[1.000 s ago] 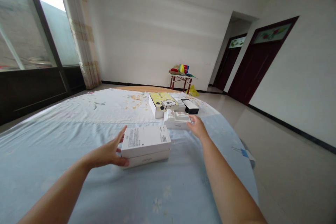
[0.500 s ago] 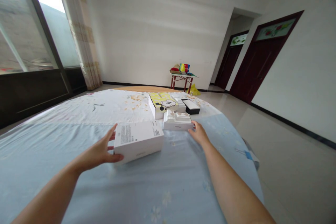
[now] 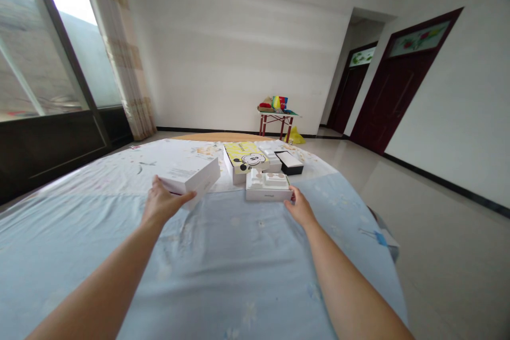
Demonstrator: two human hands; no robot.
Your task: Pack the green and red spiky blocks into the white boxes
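Note:
My left hand (image 3: pixel 165 203) grips the near end of a white cardboard box (image 3: pixel 195 173), thumb on its right side and fingers on the left. Faint print shows on the box's top. My right hand (image 3: pixel 299 206) holds the right end of a smaller white phone box (image 3: pixel 268 195), its fingers closed at the corner. In that box sits a white moulded tray (image 3: pixel 271 178). Just behind stands a yellow and white box (image 3: pixel 247 158) with a cartoon mouse on its lid. A black box with a white top (image 3: pixel 290 162) lies to the right, beside another white box (image 3: pixel 271 157).
A pale blue and white flowered cloth (image 3: pixel 223 271) covers the round table. A blue clip (image 3: pixel 380 238) sits at its right edge. Farther off, a small table (image 3: pixel 278 113) bears colourful things, with a yellow bag (image 3: pixel 295 136) on the floor by it.
My left hand has moved the white box away from me and to the left, turning it. My right hand stays at the phone box, which has hardly moved.

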